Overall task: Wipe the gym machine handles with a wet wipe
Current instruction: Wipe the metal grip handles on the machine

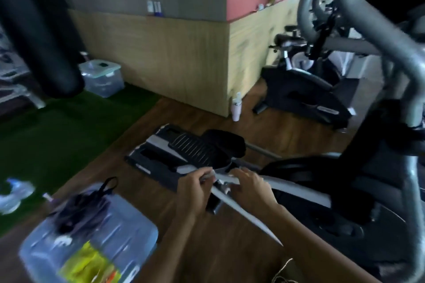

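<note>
Both my hands hold a white wet wipe [243, 210] low in the middle of the view. My left hand [195, 187] pinches its upper left end, and my right hand [249, 185] grips it from the right. The wipe hangs in a long pointed fold down toward the right. The grey curved handles [377, 30] of the elliptical machine rise at the upper right, well above and apart from both hands. The machine's black foot pedal [195, 147] lies just beyond my hands.
A clear plastic box [92, 236] with yellow packets and a black cord stands at the lower left. A black punching bag [39, 37] hangs at the upper left over green turf. An exercise bike [303, 89] and a white bottle [236, 108] stand by the wooden wall.
</note>
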